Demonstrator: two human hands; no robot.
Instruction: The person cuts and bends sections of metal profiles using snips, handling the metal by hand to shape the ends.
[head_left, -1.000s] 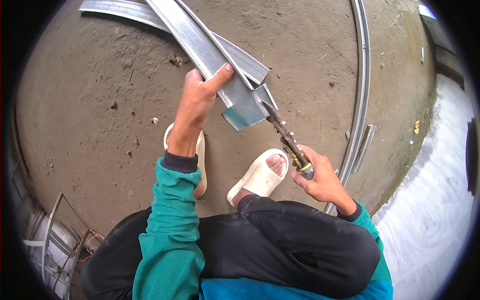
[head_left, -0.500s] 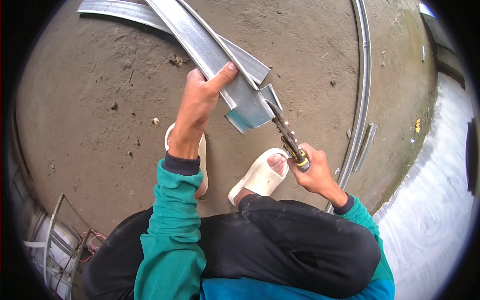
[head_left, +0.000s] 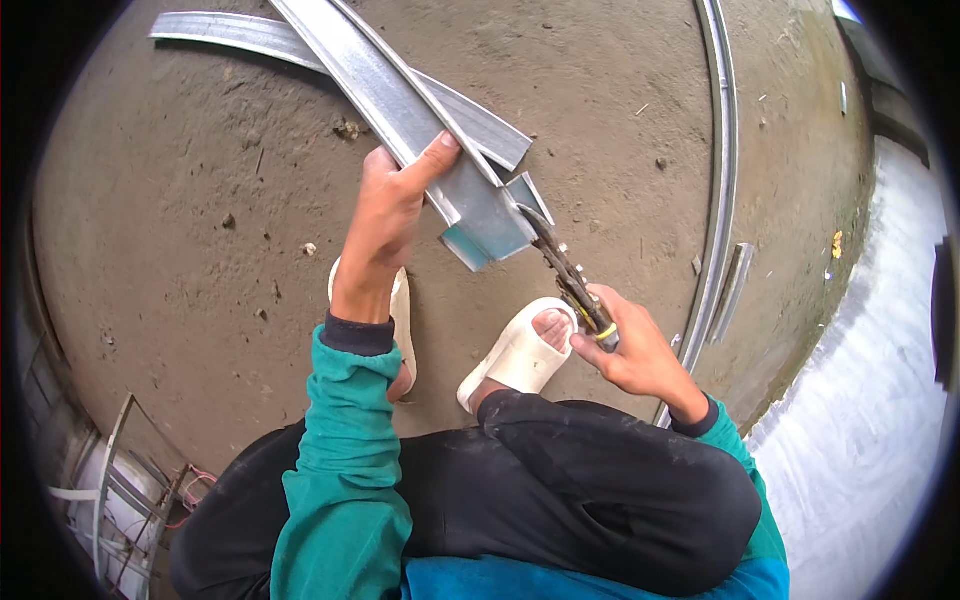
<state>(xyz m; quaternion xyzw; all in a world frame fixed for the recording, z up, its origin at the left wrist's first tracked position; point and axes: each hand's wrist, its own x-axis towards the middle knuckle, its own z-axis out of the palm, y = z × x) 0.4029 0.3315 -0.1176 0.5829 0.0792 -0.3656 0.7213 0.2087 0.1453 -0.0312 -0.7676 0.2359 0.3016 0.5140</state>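
The left hand [head_left: 385, 208] has its fingers closed around the near part of a metal channel [head_left: 403, 110], with the thumb on top. This channel is in the middle of the scene and reaches toward the far left. The fingers of the right hand [head_left: 637, 345] hold the cutters [head_left: 564, 268] by the handles; the tool's tip touches the channel's near end, beside a bent flap [head_left: 531, 197]. Another metal strip [head_left: 490, 124] crosses beneath, on the floor [head_left: 190, 270]. To the right lies a long rail [head_left: 724, 120]
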